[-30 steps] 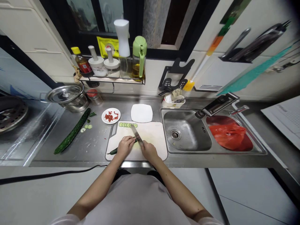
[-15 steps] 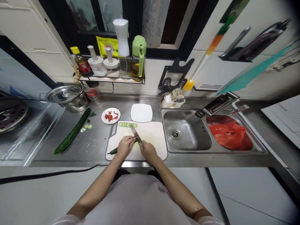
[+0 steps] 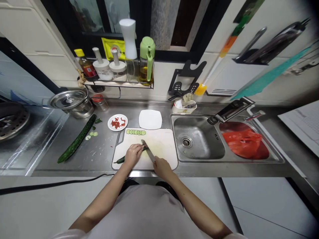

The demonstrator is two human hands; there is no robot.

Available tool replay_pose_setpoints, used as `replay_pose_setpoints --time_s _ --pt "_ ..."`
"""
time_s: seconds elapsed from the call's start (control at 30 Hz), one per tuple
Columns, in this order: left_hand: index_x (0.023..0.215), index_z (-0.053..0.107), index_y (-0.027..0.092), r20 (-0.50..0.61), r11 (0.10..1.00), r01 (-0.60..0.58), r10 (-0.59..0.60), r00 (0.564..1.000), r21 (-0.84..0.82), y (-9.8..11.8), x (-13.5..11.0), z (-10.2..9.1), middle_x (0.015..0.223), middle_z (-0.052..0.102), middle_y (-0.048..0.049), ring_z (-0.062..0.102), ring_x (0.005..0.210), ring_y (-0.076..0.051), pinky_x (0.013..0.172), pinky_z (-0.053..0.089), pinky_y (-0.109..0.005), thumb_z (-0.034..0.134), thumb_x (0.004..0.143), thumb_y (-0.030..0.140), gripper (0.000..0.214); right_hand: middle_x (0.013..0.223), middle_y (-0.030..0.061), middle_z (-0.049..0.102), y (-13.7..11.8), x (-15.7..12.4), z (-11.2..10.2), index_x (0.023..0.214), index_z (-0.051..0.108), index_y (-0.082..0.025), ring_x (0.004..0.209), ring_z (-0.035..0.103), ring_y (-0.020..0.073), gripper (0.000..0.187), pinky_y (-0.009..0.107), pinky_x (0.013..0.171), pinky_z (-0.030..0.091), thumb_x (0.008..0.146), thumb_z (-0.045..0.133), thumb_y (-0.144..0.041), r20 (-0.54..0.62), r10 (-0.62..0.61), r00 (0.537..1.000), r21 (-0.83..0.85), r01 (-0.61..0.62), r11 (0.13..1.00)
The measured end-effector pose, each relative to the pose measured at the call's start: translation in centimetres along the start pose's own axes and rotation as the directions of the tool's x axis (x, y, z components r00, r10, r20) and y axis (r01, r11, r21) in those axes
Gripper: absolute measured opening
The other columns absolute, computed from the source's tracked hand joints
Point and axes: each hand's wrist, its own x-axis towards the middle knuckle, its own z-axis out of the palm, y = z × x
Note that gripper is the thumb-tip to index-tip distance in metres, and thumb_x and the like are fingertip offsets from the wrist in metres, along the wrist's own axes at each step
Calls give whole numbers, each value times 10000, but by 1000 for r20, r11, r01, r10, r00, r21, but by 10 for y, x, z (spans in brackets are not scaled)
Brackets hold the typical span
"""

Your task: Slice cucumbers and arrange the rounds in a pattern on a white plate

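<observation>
My left hand [image 3: 133, 154] is closed over a dark green cucumber [image 3: 120, 160] on the white cutting board [image 3: 165, 142]. Its tapered end sticks out to the left; much of it is hidden beneath my fingers. In my right hand [image 3: 161, 167] is a kitchen knife [image 3: 149, 151], its blade slanting up and left against the cucumber's right end, beside my left fingertips. A row of overlapping cucumber slices [image 3: 136, 132] lies along the board's far edge.
Left of the board lie a whole cucumber [image 3: 77, 139] and a few offcuts [image 3: 93, 133]. Behind it stand a plate of chopped red pieces [image 3: 118, 122] and a white plate [image 3: 150, 119]. A sink [image 3: 199, 139] adjoins on the right, a lidded pot [image 3: 72, 103] at back left.
My right hand has drawn the knife back toward me and slightly right, so its tip has left the row of slices. My left hand stays on the cucumber.
</observation>
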Motion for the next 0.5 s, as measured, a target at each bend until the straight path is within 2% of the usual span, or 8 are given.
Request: replay_pose_setpoints --time_s 0.23,0.5 --pt "1009 715 222 13 1000 20 -20 1000 9 1 1 -2 1031 695 -65 607 981 -187 898 496 -359 497 926 290 243 995 144 690 0 -9 -8 1087 564 -148 922 655 237 248 284 681 392 912 389 -170 42 20 999 -26 -18 999" --pt "995 712 211 -35 999 -44 43 998 -20 -4 3 0 967 705 -58 611 961 -188 863 509 -355 537 906 254 201 979 145 685 -1 2 -4 1077 570 -134 915 651 238 268 292 699 413 901 369 -158 -4 -12 1000 -28 12 1000"
